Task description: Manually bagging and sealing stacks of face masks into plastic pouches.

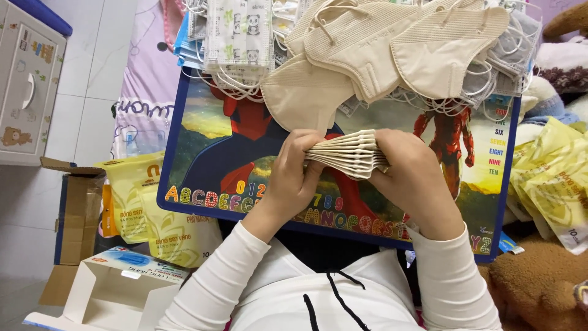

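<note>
Both the left hand point(293, 178) and right hand point(411, 178) grip a squared-up stack of beige masks point(348, 153) above the picture board point(202, 141). By my judgement, counting is partway: a loose mask pile point(392, 49) lies beyond, and yellow pouches point(153, 208) wait unfilled.

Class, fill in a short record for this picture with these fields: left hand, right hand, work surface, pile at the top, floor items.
left hand: left hand grips one end of a stack of folded beige face masks
right hand: right hand grips the other end
work surface: colourful blue-rimmed alphabet lap board
pile at the top: loose beige masks, panda-print white masks
floor items: yellow mask packets, open white cardboard box
</note>
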